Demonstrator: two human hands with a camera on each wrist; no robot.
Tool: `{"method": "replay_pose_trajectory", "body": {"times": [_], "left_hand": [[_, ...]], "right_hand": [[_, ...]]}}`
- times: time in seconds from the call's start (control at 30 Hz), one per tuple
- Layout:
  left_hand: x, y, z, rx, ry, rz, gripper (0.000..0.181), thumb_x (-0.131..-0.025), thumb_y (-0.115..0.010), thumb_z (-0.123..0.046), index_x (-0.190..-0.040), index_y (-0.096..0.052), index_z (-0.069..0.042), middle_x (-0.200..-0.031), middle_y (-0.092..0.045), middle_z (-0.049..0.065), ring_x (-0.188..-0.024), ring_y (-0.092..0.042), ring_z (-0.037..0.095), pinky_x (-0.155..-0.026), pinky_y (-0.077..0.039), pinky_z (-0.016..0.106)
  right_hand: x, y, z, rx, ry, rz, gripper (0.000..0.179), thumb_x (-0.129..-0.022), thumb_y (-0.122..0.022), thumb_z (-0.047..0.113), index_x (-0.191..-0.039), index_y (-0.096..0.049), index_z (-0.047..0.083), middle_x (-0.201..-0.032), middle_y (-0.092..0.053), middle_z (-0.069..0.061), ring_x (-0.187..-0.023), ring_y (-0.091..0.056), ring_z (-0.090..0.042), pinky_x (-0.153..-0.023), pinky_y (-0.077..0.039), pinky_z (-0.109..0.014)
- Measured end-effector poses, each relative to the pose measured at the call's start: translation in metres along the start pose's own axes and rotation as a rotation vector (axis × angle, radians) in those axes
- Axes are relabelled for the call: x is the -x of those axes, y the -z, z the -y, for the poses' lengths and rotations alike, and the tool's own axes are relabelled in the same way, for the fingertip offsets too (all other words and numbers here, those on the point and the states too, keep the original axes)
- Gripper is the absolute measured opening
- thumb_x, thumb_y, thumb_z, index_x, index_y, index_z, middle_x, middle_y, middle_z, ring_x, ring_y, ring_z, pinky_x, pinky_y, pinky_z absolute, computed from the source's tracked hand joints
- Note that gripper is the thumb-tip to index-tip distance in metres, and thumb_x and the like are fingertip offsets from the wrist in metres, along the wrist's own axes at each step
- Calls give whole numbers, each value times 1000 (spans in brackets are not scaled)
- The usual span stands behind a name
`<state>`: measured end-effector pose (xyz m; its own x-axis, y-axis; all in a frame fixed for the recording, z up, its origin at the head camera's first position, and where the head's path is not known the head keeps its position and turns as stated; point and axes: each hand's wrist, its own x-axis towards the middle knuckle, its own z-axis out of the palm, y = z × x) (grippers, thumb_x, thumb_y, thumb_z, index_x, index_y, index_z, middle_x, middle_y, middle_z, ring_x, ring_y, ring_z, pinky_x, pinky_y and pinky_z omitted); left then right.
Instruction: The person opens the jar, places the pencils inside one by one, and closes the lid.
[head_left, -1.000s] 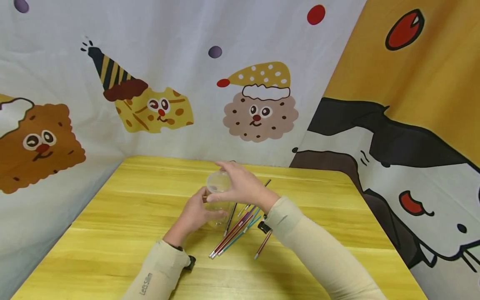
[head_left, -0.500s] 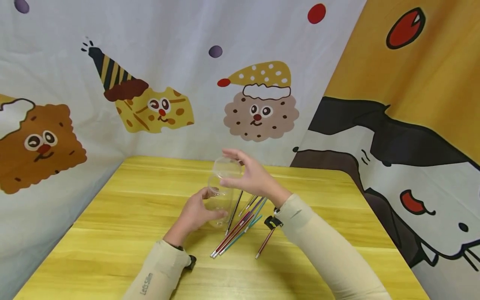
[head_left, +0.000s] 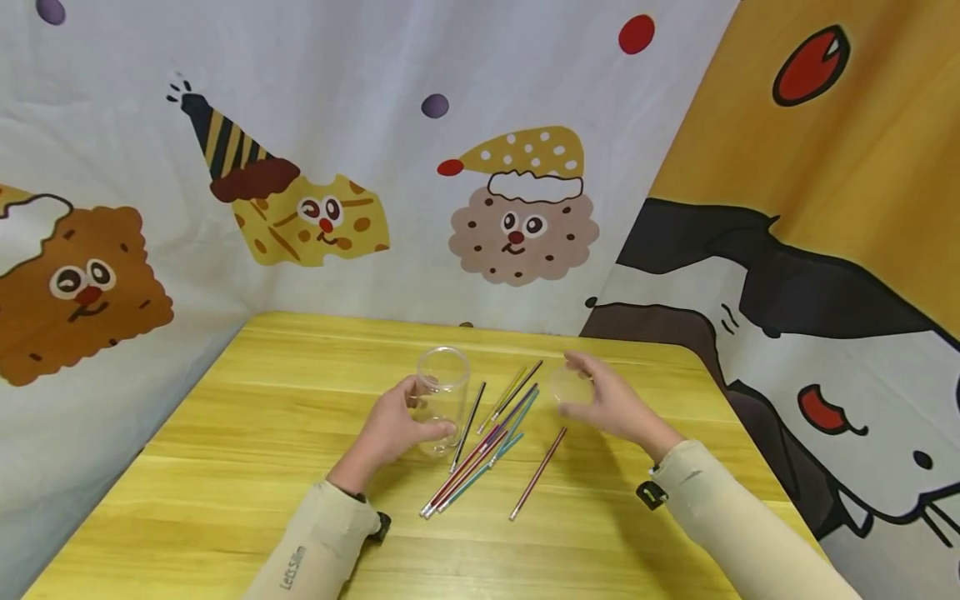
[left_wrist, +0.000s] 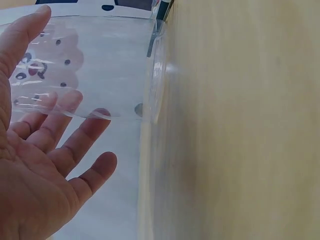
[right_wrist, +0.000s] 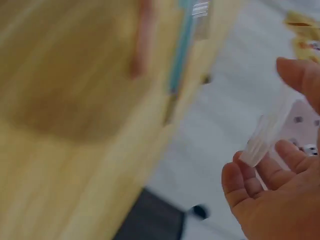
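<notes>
My left hand grips a clear plastic jar that stands upright on the table with its round mouth uncovered. In the left wrist view, the thumb lies on one side of the jar wall and the fingers on the other. Off to the right, my right hand holds a clear round lid above the table. The right wrist view shows the lid's rim between thumb and fingers. Between the hands lie several pencils, among them a lone dark red pencil and a black pencil beside the jar.
The yellow wooden table ends at a back edge, where a white cartoon-printed curtain hangs. More pencils, such as a light blue one and a yellow one, cross in a loose pile right of the jar.
My right hand has lifted the lid off the jar and carried it to the right, past the pencils. The left hand keeps its hold on the jar in the same spot.
</notes>
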<state>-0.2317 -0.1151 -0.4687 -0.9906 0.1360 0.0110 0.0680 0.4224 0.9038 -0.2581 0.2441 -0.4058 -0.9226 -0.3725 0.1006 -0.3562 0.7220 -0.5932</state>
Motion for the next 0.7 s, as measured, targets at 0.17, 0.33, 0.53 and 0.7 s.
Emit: {"method": "replay_pose_trajectory", "body": {"times": [0.17, 0.33, 0.53, 0.7], "left_hand": [[0, 1, 0, 13, 5, 6, 68, -66, -92, -38, -124, -57, -31, -127, -62, 6, -116, -57, 25, -78, -56, 36], [0, 1, -1, 27, -5, 4, 67, -66, -92, -36, -123, -58, -29, -127, -62, 6, -116, -57, 27, -78, -56, 36], [0, 1, 0, 36, -9, 17, 72, -65, -92, -39, -126, -57, -23, -129, -61, 6, -117, -57, 27, -77, -56, 35], [0, 0, 1, 24, -10, 11, 71, -64, -93, -42, -123, -58, -25, -127, -62, 7, -116, -58, 27, -75, -56, 34]], "right_hand": [[16, 2, -42, 143, -156, 26, 99, -81, -77, 54, -155, -27, 11, -148, -47, -19, -132, -48, -44, -103, -44, -61], [17, 8, -77, 211, -264, 27, 100, -82, -76, 53, -155, -26, 6, -149, -44, -24, -131, -48, -46, -101, -44, -62], [13, 14, -105, 227, -330, 19, 98, -83, -78, 43, -153, -26, -1, -149, -42, -30, -130, -46, -49, -104, -41, -63], [10, 16, -114, 239, -366, 34, 100, -83, -78, 45, -153, -25, -3, -144, -45, -33, -128, -48, -50, -103, -42, -63]]}}
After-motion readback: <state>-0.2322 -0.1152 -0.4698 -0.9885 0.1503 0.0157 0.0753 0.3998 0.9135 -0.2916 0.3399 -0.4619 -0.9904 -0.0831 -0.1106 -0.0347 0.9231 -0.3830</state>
